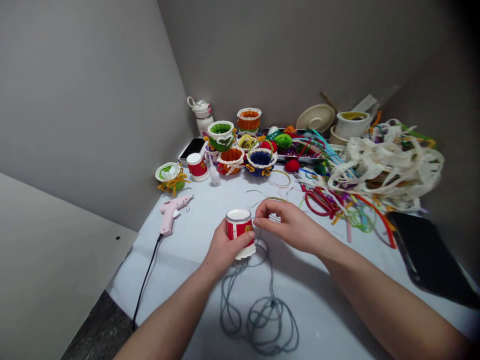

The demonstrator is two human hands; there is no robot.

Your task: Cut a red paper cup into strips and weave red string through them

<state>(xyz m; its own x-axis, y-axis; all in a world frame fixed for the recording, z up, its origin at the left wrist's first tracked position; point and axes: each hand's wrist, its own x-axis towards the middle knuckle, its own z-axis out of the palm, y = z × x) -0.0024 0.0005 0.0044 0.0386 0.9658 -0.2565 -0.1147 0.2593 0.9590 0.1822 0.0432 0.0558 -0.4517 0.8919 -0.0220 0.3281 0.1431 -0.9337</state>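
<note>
My left hand [221, 251] is wrapped round a red and white paper cup [235, 228], which stands upside down in the grip with its base upward. The cup's lower rim looks cut into notches. A strand of grey yarn [272, 303] runs around the top edge of the cup, and the rest lies in loose loops on the table below. Just right of the cup, my right hand [287, 223] has thumb and forefinger pinched together, apparently on the yarn; the strand at the fingertips is thin and hard to see.
A pink glue gun [170, 212] with a black cord lies at left. Several yarn-covered cups, such as a blue one [261, 162], stand at the back beside another red paper cup [197, 167]. Right are red-handled scissors [323, 201], white lace [378, 167] and a black tablet-like object [431, 255].
</note>
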